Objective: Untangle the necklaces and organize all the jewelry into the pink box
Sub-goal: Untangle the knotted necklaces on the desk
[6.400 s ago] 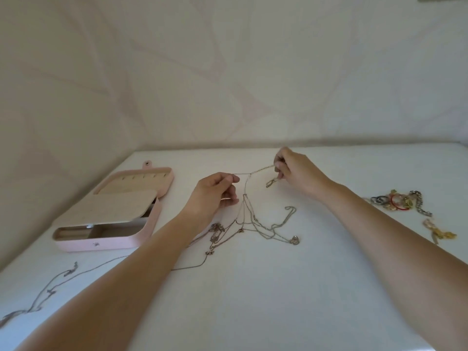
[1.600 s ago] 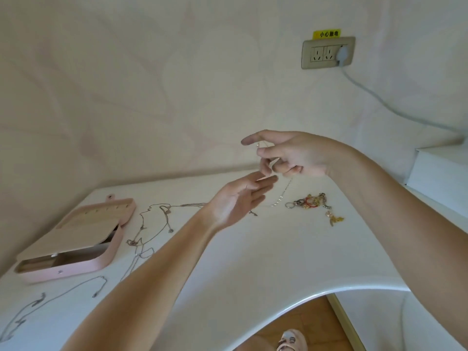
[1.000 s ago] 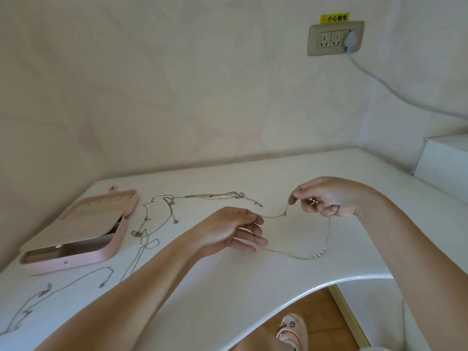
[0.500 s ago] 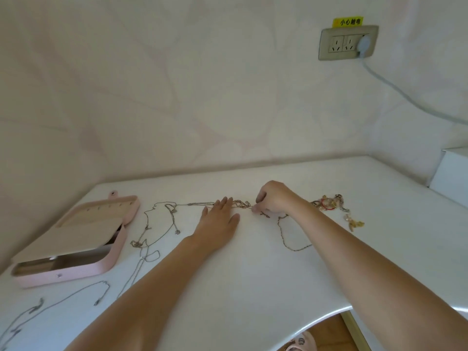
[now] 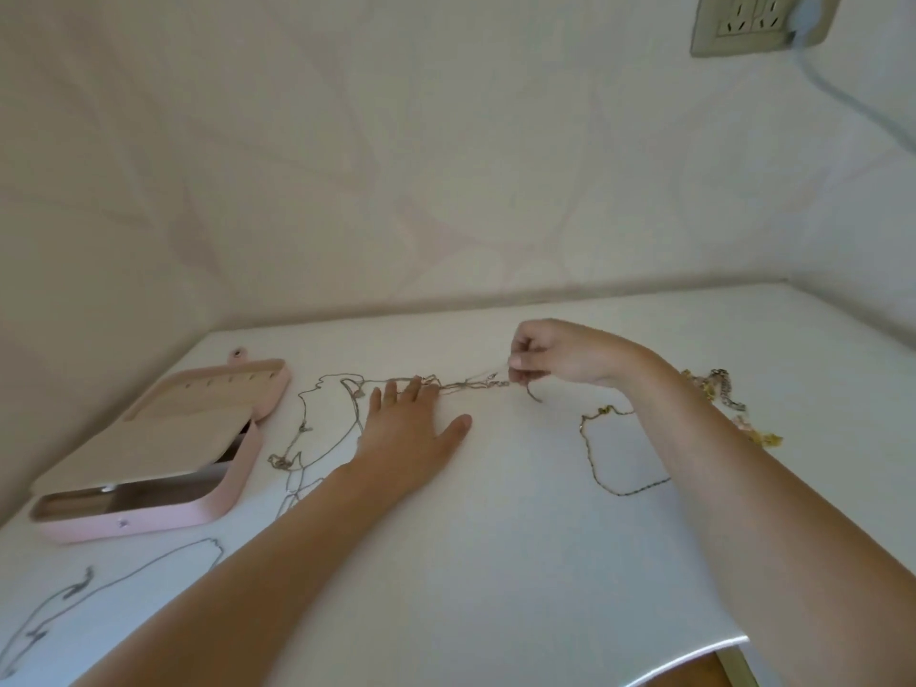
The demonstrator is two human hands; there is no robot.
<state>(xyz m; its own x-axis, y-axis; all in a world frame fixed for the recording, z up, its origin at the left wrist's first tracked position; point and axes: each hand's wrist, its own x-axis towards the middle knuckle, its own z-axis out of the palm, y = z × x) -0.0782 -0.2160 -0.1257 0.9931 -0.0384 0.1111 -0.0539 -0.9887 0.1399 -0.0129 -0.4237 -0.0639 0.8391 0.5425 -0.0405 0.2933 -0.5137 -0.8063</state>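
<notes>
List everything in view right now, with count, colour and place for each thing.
jewelry box: one, pink, open, left side of the table
tangled necklaces: one cluster, silver, stretched between the hands
loose chain: one, silver, near left corner
looped chain: one, dark gold, beside the right forearm
jewelry pile: one, gold and mixed, behind the right forearm
table: one, white, underneath
wall socket: one, beige, top right
left hand: one, flat, fingertips on the tangle
right hand: one, pinches the tangle's right end

Box [image 5: 148, 519] left on table [image 5: 495, 562], tangled chains [image 5: 466, 385] mid, loose chain [image 5: 148, 567] front-left, jewelry pile [image 5: 719, 389] far right.
</notes>
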